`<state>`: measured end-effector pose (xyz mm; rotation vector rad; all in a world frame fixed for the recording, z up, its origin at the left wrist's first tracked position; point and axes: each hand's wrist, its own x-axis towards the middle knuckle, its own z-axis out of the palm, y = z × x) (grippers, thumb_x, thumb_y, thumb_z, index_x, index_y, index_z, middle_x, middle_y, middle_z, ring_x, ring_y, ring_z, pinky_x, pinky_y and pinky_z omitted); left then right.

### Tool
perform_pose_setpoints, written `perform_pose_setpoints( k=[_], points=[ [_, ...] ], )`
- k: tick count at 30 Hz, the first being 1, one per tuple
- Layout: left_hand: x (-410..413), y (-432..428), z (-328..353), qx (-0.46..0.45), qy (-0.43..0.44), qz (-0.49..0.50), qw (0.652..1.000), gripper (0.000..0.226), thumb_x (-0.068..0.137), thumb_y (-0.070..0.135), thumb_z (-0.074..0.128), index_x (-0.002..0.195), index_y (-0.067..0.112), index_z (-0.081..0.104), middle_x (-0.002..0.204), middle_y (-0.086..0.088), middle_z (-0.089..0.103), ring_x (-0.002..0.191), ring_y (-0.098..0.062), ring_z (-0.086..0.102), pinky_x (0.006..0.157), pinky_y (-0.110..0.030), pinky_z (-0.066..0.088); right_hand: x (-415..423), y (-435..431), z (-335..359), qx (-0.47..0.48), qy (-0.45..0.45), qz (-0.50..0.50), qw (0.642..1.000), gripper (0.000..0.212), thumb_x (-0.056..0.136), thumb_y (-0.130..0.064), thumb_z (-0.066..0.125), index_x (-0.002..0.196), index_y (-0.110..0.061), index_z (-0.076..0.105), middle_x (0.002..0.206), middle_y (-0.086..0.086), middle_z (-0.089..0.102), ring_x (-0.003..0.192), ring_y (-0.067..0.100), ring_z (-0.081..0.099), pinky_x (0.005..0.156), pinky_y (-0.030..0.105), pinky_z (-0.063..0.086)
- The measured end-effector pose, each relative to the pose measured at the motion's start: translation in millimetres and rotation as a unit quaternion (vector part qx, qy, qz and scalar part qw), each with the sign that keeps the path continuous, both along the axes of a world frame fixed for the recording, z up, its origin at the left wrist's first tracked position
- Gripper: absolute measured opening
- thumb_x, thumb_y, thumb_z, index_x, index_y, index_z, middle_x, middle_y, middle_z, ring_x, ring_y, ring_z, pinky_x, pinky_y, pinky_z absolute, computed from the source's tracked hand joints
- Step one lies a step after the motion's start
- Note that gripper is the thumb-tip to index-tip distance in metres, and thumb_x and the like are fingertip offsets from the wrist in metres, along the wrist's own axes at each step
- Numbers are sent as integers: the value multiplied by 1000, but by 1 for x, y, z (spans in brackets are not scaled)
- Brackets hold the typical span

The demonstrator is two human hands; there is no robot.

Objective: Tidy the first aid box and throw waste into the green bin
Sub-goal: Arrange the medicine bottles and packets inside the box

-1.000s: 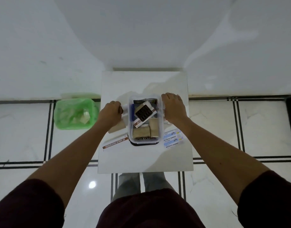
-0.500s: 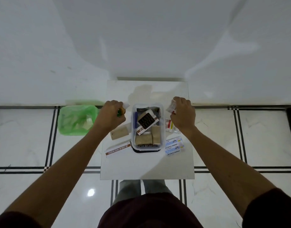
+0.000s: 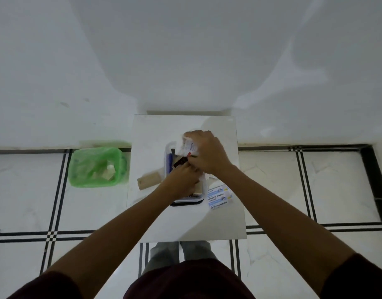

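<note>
- Table [image 3: 155,130], white, square – landmark for all below; person stands at its near edge.
- Green bin [image 3: 118,160] on floor just left of table; crumpled scraps already inside its liner, so some waste looks binned.
- First aid box [image 3: 169,147], clear plastic, at table centre, mostly hidden by both hands; dark packet + blue item visible inside.
- Right hand [image 3: 209,154] over box's far end, fingers closed on crinkled white packet [image 3: 189,145].
- Left hand [image 3: 181,180] over box middle, curled; can't tell if it holds anything.
- Tan pack [image 3: 148,180] on table left of box; antiseptic bandage strips [image 3: 218,197] on table right of box – both not yet put away.
- Judgement: approx. midway; loose items + any wrapper waste left to sort.
</note>
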<state>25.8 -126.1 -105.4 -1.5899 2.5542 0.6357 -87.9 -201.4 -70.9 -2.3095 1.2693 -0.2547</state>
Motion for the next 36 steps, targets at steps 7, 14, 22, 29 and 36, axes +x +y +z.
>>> perform_pose_setpoints(
  k=[7,14,22,29,36],
  points=[
    [6,3,-19,-15,-67,45,997,39,71,12,73,108,3,64,111,-19,66,97,-34,64,69,-42,56,18,-9,-16,29,38,50,998,61,74,-10,65,133,-13,49,134,10,55,121,29,46,94,46,42],
    [12,-1,-34,-23,-66,63,996,30,71,9,76,99,2,69,101,-17,70,89,-32,66,75,-43,58,11,-8,-40,-11,13,61,998,34,77,-3,67,111,4,66,130,23,58,122,38,50,87,52,53],
    [28,12,-37,-180,-31,56,982,16,83,16,60,90,9,72,90,-7,71,79,-25,66,71,-35,56,7,-7,-39,-64,76,66,993,22,77,-11,72,97,-4,72,126,20,61,117,36,54,82,48,52],
    [32,9,-40,-200,-52,40,978,10,71,12,70,81,13,72,83,-5,68,72,-24,63,88,-39,51,0,5,-46,-109,97,27,989,14,78,-23,71,89,-17,69,107,8,64,95,27,56,67,38,47],
    [48,17,-14,-225,92,179,953,15,78,20,71,86,7,71,87,-8,72,79,-28,64,86,-41,47,-23,11,-32,-96,-6,-52,994,30,78,-12,69,108,-11,67,105,10,65,96,28,57,74,37,44]
  ],
)
